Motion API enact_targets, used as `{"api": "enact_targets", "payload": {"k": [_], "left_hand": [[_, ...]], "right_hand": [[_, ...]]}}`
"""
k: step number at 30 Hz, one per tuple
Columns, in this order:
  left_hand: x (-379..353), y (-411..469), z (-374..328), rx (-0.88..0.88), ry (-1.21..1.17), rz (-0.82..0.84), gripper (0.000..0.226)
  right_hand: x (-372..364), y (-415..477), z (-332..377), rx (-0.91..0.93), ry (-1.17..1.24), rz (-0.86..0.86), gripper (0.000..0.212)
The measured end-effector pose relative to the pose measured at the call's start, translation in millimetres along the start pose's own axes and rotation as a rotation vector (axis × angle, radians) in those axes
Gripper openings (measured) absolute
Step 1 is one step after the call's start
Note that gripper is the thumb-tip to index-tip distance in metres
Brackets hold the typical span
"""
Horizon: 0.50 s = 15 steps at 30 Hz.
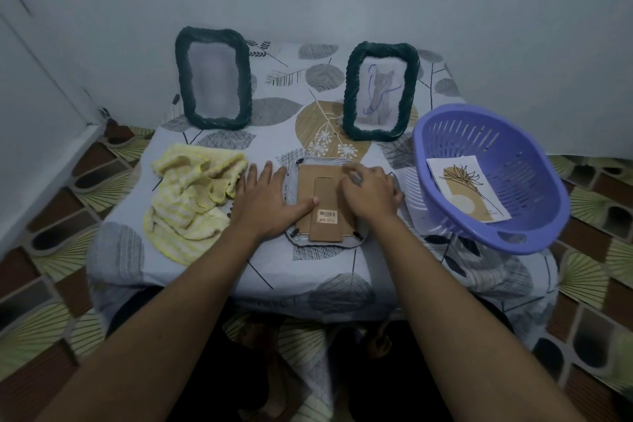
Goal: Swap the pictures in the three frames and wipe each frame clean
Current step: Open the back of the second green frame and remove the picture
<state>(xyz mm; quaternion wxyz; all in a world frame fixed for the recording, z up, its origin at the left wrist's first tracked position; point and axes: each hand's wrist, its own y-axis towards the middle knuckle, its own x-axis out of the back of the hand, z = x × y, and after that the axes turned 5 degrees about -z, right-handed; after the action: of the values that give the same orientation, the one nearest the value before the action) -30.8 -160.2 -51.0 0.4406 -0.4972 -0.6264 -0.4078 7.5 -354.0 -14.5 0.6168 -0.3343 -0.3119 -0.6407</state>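
Frame no. 3 point(323, 197) lies face-down, near-centre of table point(274, 271), backing up. L hand point(265, 202) presses flat on its left side, fingers straight. R hand point(371, 193) curls over the far-right edge; can't tell if it pinches a clip. One pic point(466, 188) sits in basket point(416, 144), right. Prob. early: cloth point(191, 195) lies unused at left, wiping not started. Left far frame point(213, 79) content blurred; right far frame point(380, 91) shows a cat.
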Motion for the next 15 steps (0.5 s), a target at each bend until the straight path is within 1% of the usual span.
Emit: {"api": "enact_targets", "payload": {"k": [3,7,11,15], "left_hand": [[0.7,-1.0,0.1,-0.004,0.009,-0.005,0.115],[0.3,-1.2,0.3,-0.005,0.013,-0.010,0.114],[-0.3,-0.9,0.7,0.001,-0.001,-0.011,0.114],[-0.7,-0.9,0.9,0.000,-0.005,-0.021,0.113]], "right_hand": [[0.7,12.3,6.7,-0.094,0.009,-0.039,0.043],[-0.9,24.1,8.2,-0.190,0.010,-0.057,0.037],[-1.7,26.1,10.3,-0.249,0.028,-0.099,0.035],[-1.8,28.2,11.0,-0.276,0.083,-0.143,0.022]]}}
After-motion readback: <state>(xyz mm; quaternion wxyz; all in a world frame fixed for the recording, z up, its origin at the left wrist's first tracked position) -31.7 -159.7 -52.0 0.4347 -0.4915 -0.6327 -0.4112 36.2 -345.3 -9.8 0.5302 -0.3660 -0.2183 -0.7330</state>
